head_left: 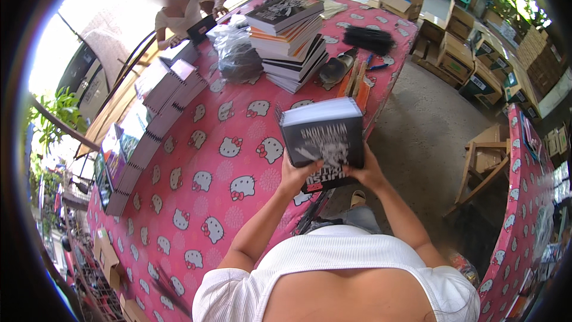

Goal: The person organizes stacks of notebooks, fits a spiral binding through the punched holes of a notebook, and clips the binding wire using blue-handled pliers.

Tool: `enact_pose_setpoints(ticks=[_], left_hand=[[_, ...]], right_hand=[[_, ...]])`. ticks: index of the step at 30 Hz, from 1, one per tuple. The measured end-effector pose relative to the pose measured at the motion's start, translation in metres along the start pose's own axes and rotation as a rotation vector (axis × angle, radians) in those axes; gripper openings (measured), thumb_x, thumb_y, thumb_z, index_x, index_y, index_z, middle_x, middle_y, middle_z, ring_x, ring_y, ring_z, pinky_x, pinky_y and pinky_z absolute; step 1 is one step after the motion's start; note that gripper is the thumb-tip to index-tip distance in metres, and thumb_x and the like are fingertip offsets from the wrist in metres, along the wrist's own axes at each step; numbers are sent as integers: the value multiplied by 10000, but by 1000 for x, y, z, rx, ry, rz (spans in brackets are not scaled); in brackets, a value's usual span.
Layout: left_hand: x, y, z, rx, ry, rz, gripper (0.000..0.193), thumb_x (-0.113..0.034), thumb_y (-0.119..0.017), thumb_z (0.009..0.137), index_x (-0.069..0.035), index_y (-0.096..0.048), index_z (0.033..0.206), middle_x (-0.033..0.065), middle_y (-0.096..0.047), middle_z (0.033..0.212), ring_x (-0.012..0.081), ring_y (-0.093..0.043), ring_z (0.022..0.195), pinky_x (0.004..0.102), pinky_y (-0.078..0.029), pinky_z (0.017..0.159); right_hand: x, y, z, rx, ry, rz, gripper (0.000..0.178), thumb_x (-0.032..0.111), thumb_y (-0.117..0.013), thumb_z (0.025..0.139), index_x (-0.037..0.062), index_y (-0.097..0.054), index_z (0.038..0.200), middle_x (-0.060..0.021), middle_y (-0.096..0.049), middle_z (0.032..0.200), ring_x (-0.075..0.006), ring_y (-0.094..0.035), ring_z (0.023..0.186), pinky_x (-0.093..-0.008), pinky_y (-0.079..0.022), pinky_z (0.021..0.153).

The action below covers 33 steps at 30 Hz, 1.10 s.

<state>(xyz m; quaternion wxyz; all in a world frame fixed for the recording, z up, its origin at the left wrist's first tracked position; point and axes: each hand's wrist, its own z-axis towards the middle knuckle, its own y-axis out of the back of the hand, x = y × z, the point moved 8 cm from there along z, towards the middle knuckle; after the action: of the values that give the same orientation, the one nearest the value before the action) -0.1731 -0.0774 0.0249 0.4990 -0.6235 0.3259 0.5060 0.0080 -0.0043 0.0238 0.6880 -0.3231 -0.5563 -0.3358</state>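
Between my two hands is a thick book (329,137) with a black printed cover and white page edges, tilted near the table's right edge. What looks like a dark coil binding runs along its left side. My left hand (300,174) grips its lower left, thumb on the cover. My right hand (367,170) holds the lower right corner in the same way. More black printed cover shows below my thumbs; I cannot tell whether it belongs to a second book. Beyond the book lie orange-and-wood strips (356,83) and a tape roll (336,68).
A tall stack of books (292,42) stands on the pink patterned table (208,194), beside a plastic-wrapped bundle (235,53). Coil-bound books (140,149) line the left edge. Black coils (369,40) and blue-handled pliers (378,65) lie far right. Another person (185,15) works at the far left.
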Motion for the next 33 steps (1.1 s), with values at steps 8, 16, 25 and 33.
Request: enact_pose_setpoints(ticks=[8, 16, 25, 33], left_hand=[[2, 16, -11, -522, 421, -392, 408, -248, -728, 798, 45, -581, 1042, 127, -650, 923, 236, -662, 738, 394, -567, 650], [75, 66, -8, -687, 530, -494, 255, -196, -692, 827, 22, -610, 932, 111, -646, 844, 238, -649, 693, 403, -550, 637], [35, 49, -25, -861, 595, -239, 287, -151, -703, 809, -16, -574, 1027, 86, -653, 898, 195, -659, 753, 359, -560, 651], [38, 77, -42, -919, 622, 280, 713, -365, -808, 694, 38, -501, 1197, 123, -633, 982, 186, -626, 844, 342, -524, 688]], right_hand=[[-15, -26, 90, 225, -570, -78, 482, 283, -795, 712, -50, -619, 1013, -128, -663, 879, -182, -649, 749, -311, -521, 671], [-5, -40, 140, 635, -50, -675, 645, 473, -749, 710, -14, -603, 1107, -185, -648, 974, -329, -623, 961, -370, -470, 825], [94, 114, 263, 378, 262, -312, 340, 193, -725, 780, 8, -635, 1050, -126, -644, 1051, -226, -613, 950, -331, -478, 829], [44, 144, 290, 579, 494, -649, 479, 184, -760, 694, 53, -602, 1127, -145, -519, 1262, -327, -500, 1145, -412, -414, 941]])
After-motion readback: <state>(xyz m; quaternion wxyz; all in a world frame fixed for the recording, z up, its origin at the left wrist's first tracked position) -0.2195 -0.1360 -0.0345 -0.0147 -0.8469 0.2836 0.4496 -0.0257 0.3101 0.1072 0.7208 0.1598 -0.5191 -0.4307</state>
